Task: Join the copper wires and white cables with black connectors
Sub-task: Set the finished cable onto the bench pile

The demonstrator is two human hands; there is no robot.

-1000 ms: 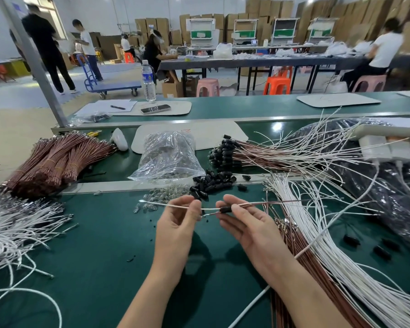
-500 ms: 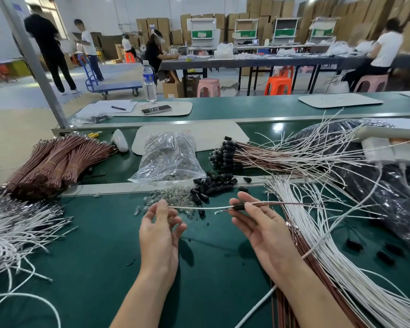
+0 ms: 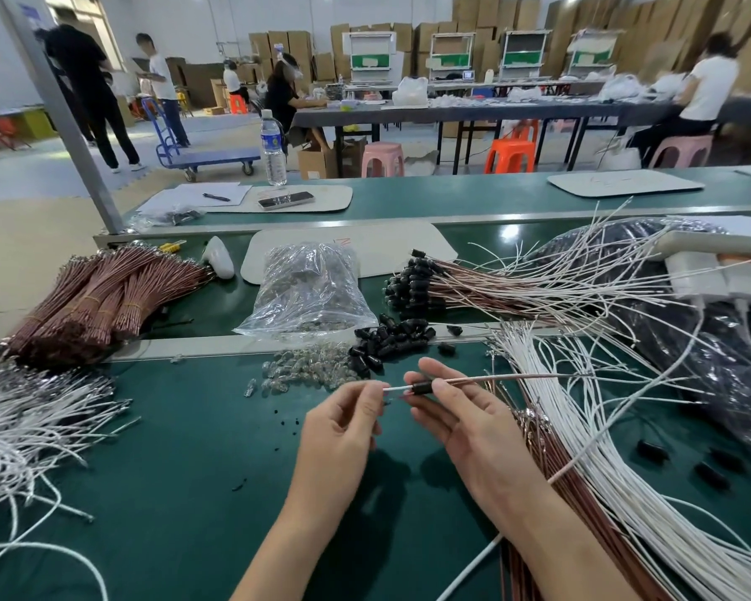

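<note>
While green bench (image 3: 170,492) holds copper wires (image 3: 105,292), boxes (image 3: 495,15) line far wall (image 3: 217,15).

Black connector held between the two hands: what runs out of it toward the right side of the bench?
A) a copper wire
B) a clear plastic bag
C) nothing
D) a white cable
A: a copper wire leaves the black connector, which the right hand pinches, and runs rightward; the short white cable is on its other side, pinched by the left hand.

Factory floor: stacked cardboard boxes (image 3: 473,19), long workbenches (image 3: 452,197), wire bundles (image 3: 105,292).
</note>
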